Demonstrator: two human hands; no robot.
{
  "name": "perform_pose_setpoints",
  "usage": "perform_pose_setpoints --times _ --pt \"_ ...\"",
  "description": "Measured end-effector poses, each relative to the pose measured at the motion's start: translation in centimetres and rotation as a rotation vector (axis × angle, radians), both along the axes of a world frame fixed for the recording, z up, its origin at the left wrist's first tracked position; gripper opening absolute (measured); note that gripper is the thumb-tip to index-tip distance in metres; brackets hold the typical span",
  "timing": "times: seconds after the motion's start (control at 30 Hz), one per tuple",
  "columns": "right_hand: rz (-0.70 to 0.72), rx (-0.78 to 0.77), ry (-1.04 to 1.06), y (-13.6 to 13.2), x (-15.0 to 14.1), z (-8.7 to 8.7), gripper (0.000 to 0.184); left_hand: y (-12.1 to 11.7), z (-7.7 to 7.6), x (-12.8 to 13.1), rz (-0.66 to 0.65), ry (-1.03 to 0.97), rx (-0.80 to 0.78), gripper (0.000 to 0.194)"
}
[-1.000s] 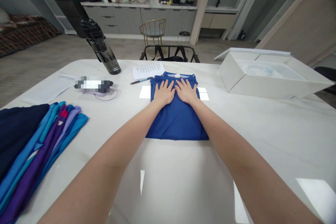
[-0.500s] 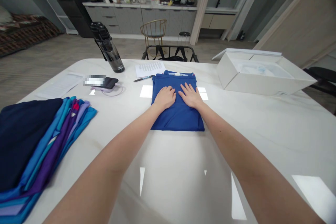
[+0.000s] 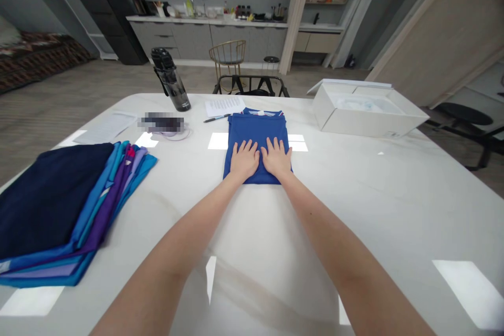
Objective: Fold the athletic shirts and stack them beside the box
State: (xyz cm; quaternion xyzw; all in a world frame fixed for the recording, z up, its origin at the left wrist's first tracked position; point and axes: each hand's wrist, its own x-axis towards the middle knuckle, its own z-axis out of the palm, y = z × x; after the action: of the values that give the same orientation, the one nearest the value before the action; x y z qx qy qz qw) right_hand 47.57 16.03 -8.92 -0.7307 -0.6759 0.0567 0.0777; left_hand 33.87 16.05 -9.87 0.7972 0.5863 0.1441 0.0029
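A folded royal-blue garment [image 3: 255,131] lies in the middle of the white table [image 3: 394,194], its collar at the far end. My left hand [image 3: 244,160] rests flat on the near left part of it, fingers spread. My right hand [image 3: 276,158] lies flat beside it on the near right part, fingers also stretched out. Both palms press on the cloth close to its near edge, and neither hand grips anything.
A stack of folded navy, blue and purple garments [image 3: 59,205] sits at the left. A dark water bottle [image 3: 170,80], a paper sheet [image 3: 223,106] with a pen [image 3: 216,117] and a blurred device [image 3: 161,123] stand farther back. An open white box [image 3: 364,109] is at the back right.
Both hands have slid toward me along the blue garment, from near its collar to its near edge. The view has pulled back and tilted up a little.
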Motion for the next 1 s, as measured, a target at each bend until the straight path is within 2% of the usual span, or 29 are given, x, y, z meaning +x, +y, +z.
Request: perform_pose_setpoints --times 0.2,0.67,0.83,1.0 --pt "0.117 -0.008 -0.026 -3.2 1.6 -0.2 0.066 -2.5 0.1 -2.5 -0.098 0.013 -0.039 0.060" --pt "0.181 -0.004 0.001 -11.4 2.6 -0.1 0.066 -8.6 0.7 -3.3 -0.041 0.004 -0.207 0.079" --pt "0.175 0.016 0.016 -12.6 2.7 -0.3 0.065 -10.2 0.8 -2.9 0.023 0.006 -0.217 0.077" --pt "0.177 0.008 0.004 -12.5 2.7 -0.2 0.065 -10.7 0.7 -2.8 0.052 0.008 -0.221 0.077"
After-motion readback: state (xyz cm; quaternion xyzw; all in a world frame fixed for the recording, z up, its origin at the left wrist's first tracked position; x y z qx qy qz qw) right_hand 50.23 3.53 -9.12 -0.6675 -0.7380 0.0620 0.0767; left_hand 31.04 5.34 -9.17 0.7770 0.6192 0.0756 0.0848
